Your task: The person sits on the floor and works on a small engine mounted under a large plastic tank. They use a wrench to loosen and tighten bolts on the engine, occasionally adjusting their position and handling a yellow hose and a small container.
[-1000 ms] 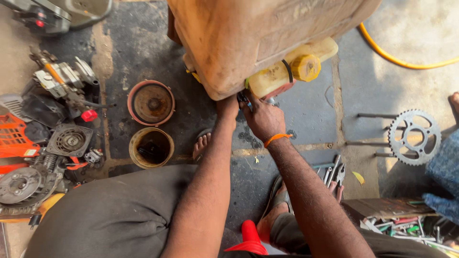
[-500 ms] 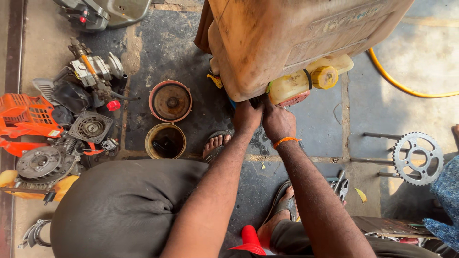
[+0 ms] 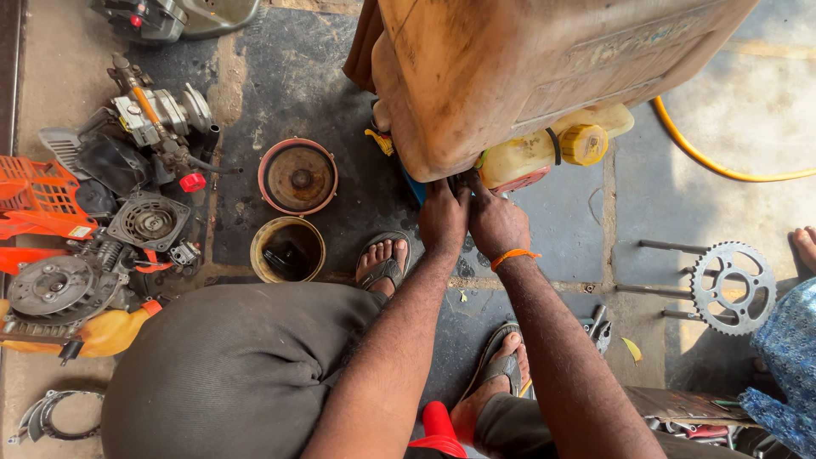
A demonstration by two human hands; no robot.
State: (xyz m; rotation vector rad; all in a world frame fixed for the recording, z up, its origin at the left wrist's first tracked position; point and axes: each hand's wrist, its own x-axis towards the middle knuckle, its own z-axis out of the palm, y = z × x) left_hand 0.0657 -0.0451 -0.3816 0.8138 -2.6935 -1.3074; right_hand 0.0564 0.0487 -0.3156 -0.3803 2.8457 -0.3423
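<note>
Dark, oil-stained stone floor (image 3: 297,76) of a workshop, sunlit to the right, strewn with engine parts. Ahead, a big grimy tan tank (image 3: 527,68), its long axis running left to right across the view, its lower edge straight beyond the knuckles. Under that edge, side by side and touching: left hand (image 3: 444,219) and right hand (image 3: 497,225), fingertips tucked out of sight beneath the tank, so grip cannot be told, nor what is held, if anything. Just right of the right hand, a small yellowish bottle with yellow cap (image 3: 552,149), pressed against the tank's underside. Orange band (image 3: 513,254) at the right wrist. Left of the hands, well apart: a rusty round housing (image 3: 297,177), a dark-filled tin (image 3: 287,249). Far right, a toothed sprocket (image 3: 733,287); behind, a yellow hose (image 3: 722,166). Sandalled feet (image 3: 382,262) near below.
</note>
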